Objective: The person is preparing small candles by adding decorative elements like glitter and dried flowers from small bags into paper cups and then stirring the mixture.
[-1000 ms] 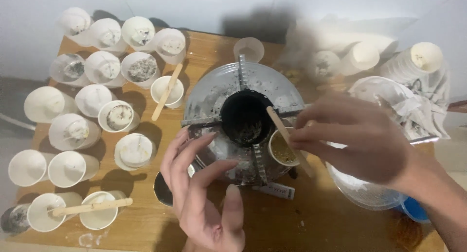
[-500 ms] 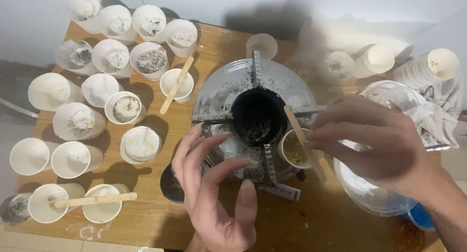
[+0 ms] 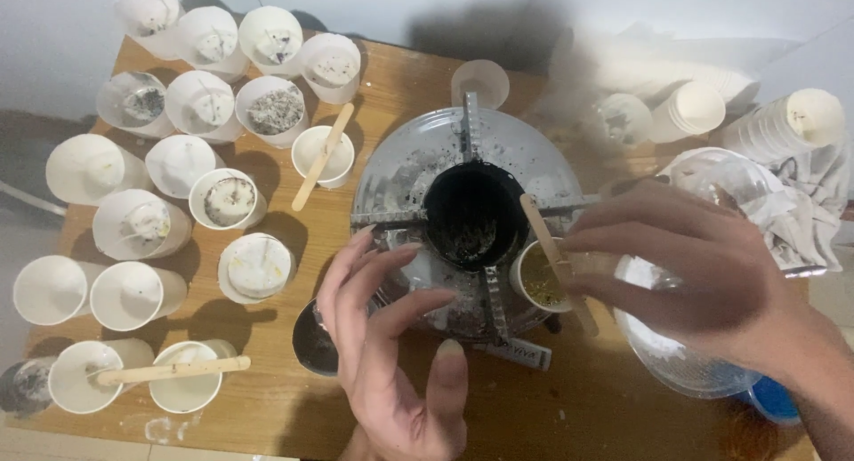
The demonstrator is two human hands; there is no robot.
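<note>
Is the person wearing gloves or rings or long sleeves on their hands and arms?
No. Both the left hand and the right hand are bare, with no gloves and no rings showing. The fingernails look short and unpainted. No sleeve, watch or bracelet shows on the right forearm as far as the picture's edge. The left wrist is cut off at the bottom of the picture, so nothing can be told there.

Both hands point(image 3: 391, 354) bare, no rings; wrists bare, no sleeves visible.
</note>
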